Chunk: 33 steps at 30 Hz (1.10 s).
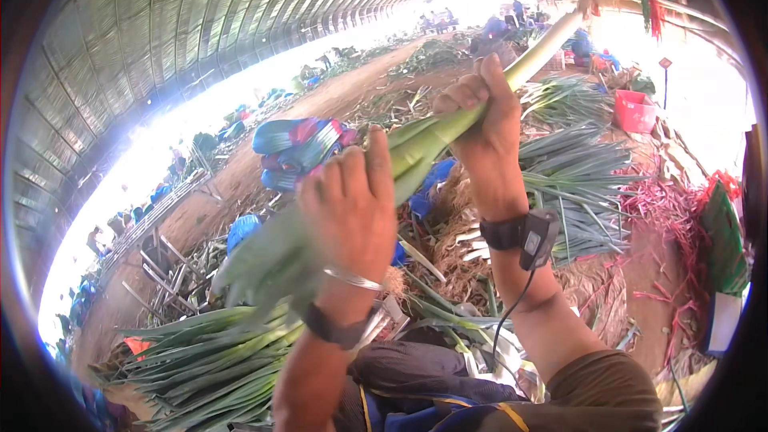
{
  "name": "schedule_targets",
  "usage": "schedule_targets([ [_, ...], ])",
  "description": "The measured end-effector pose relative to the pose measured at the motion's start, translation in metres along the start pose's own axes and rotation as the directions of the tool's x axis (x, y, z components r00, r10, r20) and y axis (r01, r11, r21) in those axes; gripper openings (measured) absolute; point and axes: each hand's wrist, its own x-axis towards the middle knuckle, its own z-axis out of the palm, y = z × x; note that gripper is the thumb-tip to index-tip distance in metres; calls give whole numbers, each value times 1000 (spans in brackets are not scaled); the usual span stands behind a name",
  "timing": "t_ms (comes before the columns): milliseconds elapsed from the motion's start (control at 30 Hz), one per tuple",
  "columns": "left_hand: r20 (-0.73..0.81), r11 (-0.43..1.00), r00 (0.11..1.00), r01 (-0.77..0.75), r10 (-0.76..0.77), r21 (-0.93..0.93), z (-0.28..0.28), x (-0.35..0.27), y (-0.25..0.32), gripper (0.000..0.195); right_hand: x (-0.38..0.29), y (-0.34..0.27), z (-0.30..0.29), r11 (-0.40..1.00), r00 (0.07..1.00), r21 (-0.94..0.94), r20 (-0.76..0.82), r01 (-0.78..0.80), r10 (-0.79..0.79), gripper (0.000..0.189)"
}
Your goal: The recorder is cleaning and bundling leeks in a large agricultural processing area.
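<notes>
A large leek [441,132] is held up slantwise, its pale stem pointing to the upper right and its green leaves hanging to the lower left, blurred at their ends. My right hand [486,108] is closed around the stem where it turns green. Lower down, my left hand [354,198] grips the leaves; a bracelet and a dark band circle that wrist. A pile of leeks [210,366] lies below my left arm. More leeks with bluish leaves [576,174] lie to the right of my right hand. Roots and loose leaves lie beneath my hands.
A pink bucket [636,113] stands at the right, above pink strips [660,204] strewn on the ground. Beyond the left hand is a person in a patterned blue and red covering [300,147], partly hidden. Wooden slats [168,276] lie at the left. Several people are far off in the tunnel.
</notes>
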Motion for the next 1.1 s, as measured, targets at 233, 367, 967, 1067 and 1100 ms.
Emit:
schedule_targets([
  [233,303,930,920,-315,250,189,-47,-20,-84,46,43,-20,-142,984,936,110,-308,-142,170,38],
  [367,509,947,831,-309,222,91,-48,-51,-112,49,16,-45,-297,955,900,-177,-409,-237,148,23],
  [967,981,958,174,254,88,-131,-113,-89,-235,66,-134,189,-142,-110,607,-643,634,758,480,70],
  [1067,997,935,-74,356,31,-3,-132,-85,-268,67,-148,221,-134,108,503,-596,749,795,430,56],
  [1100,974,920,-223,372,-43,126,-139,-76,-274,67,-158,236,-127,171,504,-627,734,760,455,55],
])
